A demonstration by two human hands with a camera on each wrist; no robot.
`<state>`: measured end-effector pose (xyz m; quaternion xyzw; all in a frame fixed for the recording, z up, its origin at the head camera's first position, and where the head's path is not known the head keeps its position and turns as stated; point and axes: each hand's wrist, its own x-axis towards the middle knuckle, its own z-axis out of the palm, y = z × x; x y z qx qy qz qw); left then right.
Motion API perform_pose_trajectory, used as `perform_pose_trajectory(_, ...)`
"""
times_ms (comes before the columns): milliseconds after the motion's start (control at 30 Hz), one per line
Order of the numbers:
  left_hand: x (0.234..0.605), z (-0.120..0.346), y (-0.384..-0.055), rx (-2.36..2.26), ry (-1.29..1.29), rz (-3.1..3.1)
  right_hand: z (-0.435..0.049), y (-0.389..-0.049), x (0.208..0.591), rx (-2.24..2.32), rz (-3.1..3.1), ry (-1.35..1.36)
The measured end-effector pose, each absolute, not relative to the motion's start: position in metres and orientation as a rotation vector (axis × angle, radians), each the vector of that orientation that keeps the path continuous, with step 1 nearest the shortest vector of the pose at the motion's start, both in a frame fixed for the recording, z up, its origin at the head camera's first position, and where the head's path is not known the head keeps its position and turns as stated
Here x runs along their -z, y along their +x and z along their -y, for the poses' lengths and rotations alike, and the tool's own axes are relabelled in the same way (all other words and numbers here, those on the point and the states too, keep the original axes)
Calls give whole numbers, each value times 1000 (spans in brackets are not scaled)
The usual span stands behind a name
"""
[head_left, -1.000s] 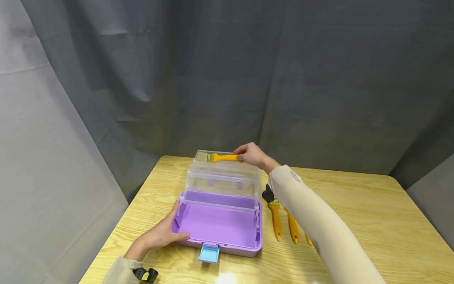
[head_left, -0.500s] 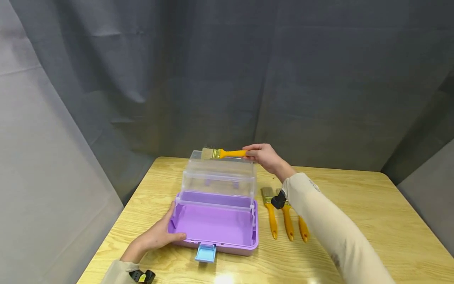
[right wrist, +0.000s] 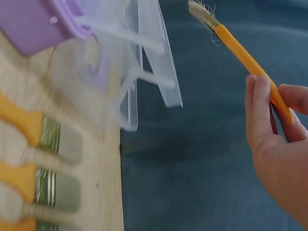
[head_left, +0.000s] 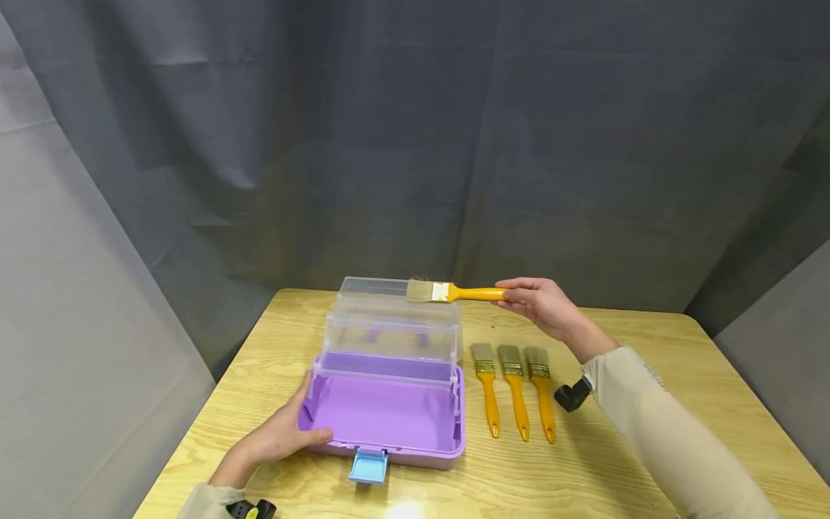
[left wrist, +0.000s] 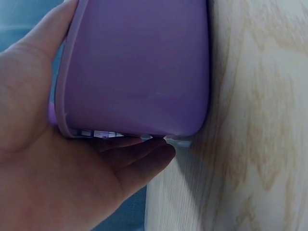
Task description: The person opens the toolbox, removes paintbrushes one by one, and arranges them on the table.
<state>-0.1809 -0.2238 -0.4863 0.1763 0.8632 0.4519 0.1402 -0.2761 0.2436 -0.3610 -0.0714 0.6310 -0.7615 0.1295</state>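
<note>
A purple storage box (head_left: 382, 411) stands opened out on the table, with clear plastic trays (head_left: 392, 339) raised at its back and a blue latch (head_left: 369, 466) hanging at the front. My left hand (head_left: 275, 436) holds the box's left end; in the left wrist view, thumb and fingers span the purple wall (left wrist: 134, 67). My right hand (head_left: 541, 306) pinches the end of a yellow-handled paintbrush (head_left: 476, 294). In the head view the brush appears level, its pale bristles pointing left in front of the trays' upper right part. The right wrist view shows stray hairs on its bristles (right wrist: 199, 10).
Three more paintbrushes, a left one (head_left: 490, 404), a middle one (head_left: 517, 404) and a right one (head_left: 543, 404), lie side by side right of the box, bristles away from me. Beyond the wooden table (head_left: 635, 404) hangs a dark grey curtain (head_left: 583, 158).
My right hand has moved right with the paintbrush, away from the trays' left side. The three lying brushes, partly covered by the arm before, now show fully. My left hand keeps its hold.
</note>
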Motion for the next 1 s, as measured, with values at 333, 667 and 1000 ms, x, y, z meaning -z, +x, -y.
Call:
perform_pose_trajectory(333,485,228,-174,-1330,520,-2503,-323,-248,389,2305,-1556,-422)
perform_pose_trajectory(667,487,227,-175,-1363,559,-2496,-410,-225,421,2317,-1330,-473)
perform_pose_trajectory(1000,484,226,-175,-1347,543,-2486,-475,-195,463,2324,-1136,-348)
